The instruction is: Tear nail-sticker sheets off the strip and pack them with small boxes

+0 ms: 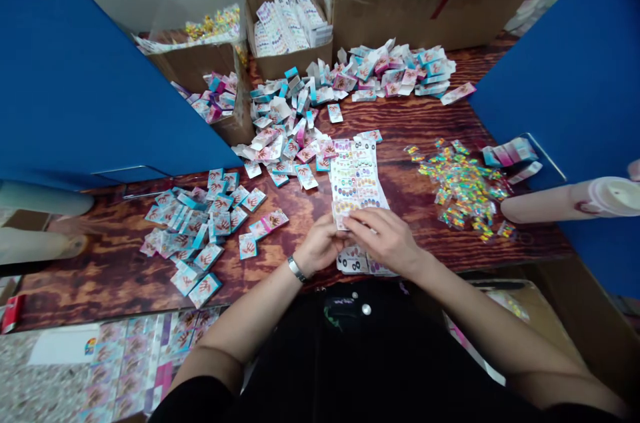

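Observation:
My left hand [320, 244] and my right hand [383, 239] meet at the lower edge of a stack of printed sheets [356, 183] with rows of small coloured nail shapes. Both hands pinch that edge. More sheets [355, 260] lie partly hidden under my hands. To the left, a loose heap of teal-edged cards [200, 236] printed with a hand picture lies on the table. A spread of clear packets [463, 186] holding colourful items lies to the right.
More cards [295, 103] spill across the wood-grain table [85, 276] toward cardboard boxes [285, 29] at the back. Blue partitions [75, 69] flank the table. A pink flask with a white lid [565, 201] lies at the right. Printed sheets [140, 363] sit below the near edge.

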Demonstrator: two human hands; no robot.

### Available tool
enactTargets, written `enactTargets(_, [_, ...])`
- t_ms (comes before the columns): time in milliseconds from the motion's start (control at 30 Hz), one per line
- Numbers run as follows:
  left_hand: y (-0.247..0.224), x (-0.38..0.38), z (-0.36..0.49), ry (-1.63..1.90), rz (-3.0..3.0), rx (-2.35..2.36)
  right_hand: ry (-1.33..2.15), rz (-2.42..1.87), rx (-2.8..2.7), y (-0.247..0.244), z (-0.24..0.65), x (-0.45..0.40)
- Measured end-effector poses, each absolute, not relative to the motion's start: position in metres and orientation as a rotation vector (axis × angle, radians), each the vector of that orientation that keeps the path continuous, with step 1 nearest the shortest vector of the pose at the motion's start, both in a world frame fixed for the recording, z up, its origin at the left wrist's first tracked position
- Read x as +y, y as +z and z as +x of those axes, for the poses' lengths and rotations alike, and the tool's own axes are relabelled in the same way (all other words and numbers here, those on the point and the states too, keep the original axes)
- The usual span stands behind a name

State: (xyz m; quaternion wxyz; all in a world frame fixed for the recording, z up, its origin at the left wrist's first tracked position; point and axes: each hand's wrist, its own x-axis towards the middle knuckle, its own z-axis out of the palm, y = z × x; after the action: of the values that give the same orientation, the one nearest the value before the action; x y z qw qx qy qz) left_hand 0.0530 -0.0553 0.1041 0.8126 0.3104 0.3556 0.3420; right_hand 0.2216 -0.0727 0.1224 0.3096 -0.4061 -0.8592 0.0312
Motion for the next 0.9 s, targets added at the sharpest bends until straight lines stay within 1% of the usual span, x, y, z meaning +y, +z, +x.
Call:
enactTargets(100, [0.11,-0.055,0.052,0.693,0.713,0.618,0.113,-1.074,-2.295,0.116,0.221,-0.074])
enactTargets(167, [0.108,-0.056,0.05,0.661,0.809,0.601,0.261,-1.099,-2.242,0.115,0.225,-0.07])
enactTargets(267, [0.101,-0.057,0.048,0.585,1.1,0.758,0.533,-1.253,-2.09,0.118,0.229,-0.065])
enactTargets(333, [0.097,-0.055,0.047,0.516,1.303,0.879,0.598,-1.347,-2.049,0.12,0.228,-0.065])
enactTargets(500, [0.093,-0.048,0.044,0.473,1.473,0.895,0.623,-1.31,-2.144,0.106,0.243,-0.055])
enactTargets(567, [0.091,-0.047,0.043,0.518,1.437,0.929,0.581,-1.457,-2.109,0.096,0.27,-0.034])
enactTargets(633, [0.087,-0.047,0.043,0.541,1.376,0.962,0.381,-1.803,-1.976,0.087,0.306,-0.004])
enactTargets(667, [0.085,-0.047,0.044,0.543,1.356,0.968,0.309,-1.902,-1.911,0.083,0.324,0.011])
enactTargets(767, [0.083,-0.05,0.045,0.533,1.361,0.946,0.23,-2.036,-1.827,0.072,0.364,0.043])
enactTargets(900, [0.085,-0.054,0.043,0.503,1.319,0.937,0.265,-2.105,-1.814,0.06,0.374,0.042])
